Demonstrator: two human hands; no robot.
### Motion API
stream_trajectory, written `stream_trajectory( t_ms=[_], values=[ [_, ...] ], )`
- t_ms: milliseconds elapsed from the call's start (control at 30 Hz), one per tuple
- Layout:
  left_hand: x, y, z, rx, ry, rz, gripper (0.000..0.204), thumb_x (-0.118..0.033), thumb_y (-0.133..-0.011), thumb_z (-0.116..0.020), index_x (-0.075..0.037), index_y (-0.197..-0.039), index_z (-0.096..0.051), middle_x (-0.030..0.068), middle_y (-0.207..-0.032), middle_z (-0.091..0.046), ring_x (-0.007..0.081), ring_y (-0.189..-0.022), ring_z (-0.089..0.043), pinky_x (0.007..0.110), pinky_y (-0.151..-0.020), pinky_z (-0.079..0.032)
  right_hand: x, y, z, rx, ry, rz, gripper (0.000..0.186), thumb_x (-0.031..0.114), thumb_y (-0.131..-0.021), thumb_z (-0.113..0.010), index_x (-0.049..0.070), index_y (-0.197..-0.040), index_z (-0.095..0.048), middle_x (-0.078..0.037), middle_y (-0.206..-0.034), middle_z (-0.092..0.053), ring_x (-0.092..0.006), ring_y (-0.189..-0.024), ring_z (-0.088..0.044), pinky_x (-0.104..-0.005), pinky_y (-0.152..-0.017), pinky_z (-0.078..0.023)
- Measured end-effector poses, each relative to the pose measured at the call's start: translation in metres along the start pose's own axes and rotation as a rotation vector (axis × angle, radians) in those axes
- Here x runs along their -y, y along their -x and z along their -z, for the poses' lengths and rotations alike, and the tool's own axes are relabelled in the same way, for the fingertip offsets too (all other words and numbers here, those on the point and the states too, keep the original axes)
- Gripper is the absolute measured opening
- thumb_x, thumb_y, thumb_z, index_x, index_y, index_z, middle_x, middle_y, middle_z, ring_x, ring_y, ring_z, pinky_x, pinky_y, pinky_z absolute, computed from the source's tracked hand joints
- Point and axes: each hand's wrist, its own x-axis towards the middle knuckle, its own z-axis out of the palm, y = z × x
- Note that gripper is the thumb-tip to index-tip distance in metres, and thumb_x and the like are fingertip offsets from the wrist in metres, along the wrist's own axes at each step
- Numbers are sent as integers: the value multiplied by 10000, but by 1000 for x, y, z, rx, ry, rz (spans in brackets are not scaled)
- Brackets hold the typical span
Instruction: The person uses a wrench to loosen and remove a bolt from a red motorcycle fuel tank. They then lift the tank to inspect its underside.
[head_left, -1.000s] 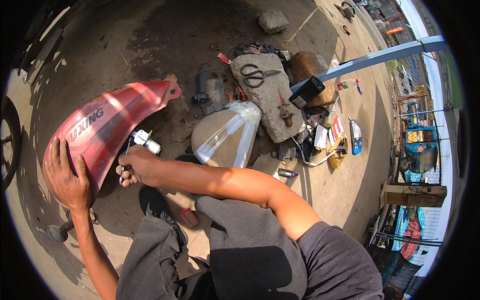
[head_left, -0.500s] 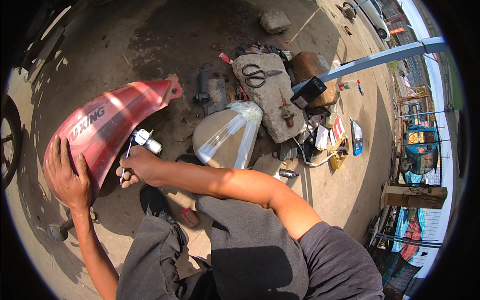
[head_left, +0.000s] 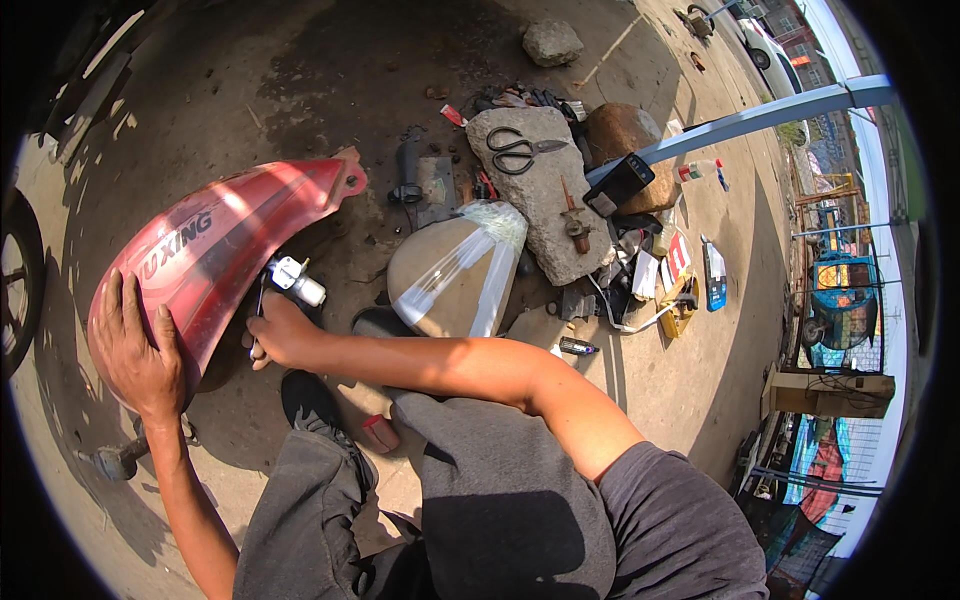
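Note:
A red motorcycle fuel tank (head_left: 245,230) lies tilted on the ground at the left. My left hand (head_left: 138,345) rests flat on its near end, fingers stretched out. A white and silver fuel valve (head_left: 300,282) sticks out from the tank's right underside. Just below the valve, my right hand (head_left: 285,330) is closed around a slim metal wrench (head_left: 261,299). The wrench's upper end reaches toward the valve's base; whether it grips a nut there cannot be seen. Part of the wrench is hidden by my fingers and the tank's edge.
A tan rounded piece with shiny tape strips (head_left: 440,270) lies right of the valve. Beyond it, black scissors (head_left: 515,150) and a rusty pointed part (head_left: 575,225) rest on a stone slab (head_left: 545,215). A red can-like piece (head_left: 381,434) sits by my shoe; a hammer (head_left: 115,460) lies lower left.
My right hand has turned slightly and shifted a little, taking the wrench closer under the tank's edge, so less of it shows. My left hand and the tank have stayed put.

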Motion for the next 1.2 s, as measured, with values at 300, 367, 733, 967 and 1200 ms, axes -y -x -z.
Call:
stream_trajectory(
  t_ms=[300,367,733,967,1200],
  values=[
    [-1,-1,1,-4,28,-1,520,-360,-960,-520,-104,-1412,-493,99,-1484,-443,293,-1377,-393,467,-1157,-235,27,11,6,128,-362,-184,146,75,-954,-470,-68,-981,-488,-165,-859,-605,-209,-630,-619,-373,-572,-614],
    [-1,-1,2,-3,25,1,522,-360,-960,-520,-105,-1414,-490,99,-1485,-441,293,-1379,-390,466,-1160,-233,31,12,9,173,-468,-213,150,97,-968,-479,-50,-960,-509,-150,-853,-608,-204,-636,-620,-369,-595,-609],
    [-1,-1,1,-7,15,1,529,-371,-963,-513,-114,-1425,-480,95,-1487,-440,289,-1382,-388,469,-1164,-228,38,20,17,278,-534,-297,153,79,-956,-487,-68,-949,-526,-158,-844,-618,-223,-641,-617,-373,-616,-605],
    [0,-1,0,-6,9,-4,523,-364,-963,-516,-106,-1417,-487,102,-1483,-441,297,-1376,-394,471,-1161,-232,66,62,43,456,-157,-269,287,245,-976,-538,-37,-925,-561,-134,-768,-633,-158,-581,-630,-306,-498,-572],
    [6,1,1,-1,18,-1,517,-356,-957,-525,-92,-1401,-504,111,-1476,-449,304,-1376,-391,465,-1162,-231,117,111,106,149,-92,-85,408,341,-1012,-450,78,-700,-455,-117,-663,-601,-124,-403,-438,-258,-370,-400]
  ],
)
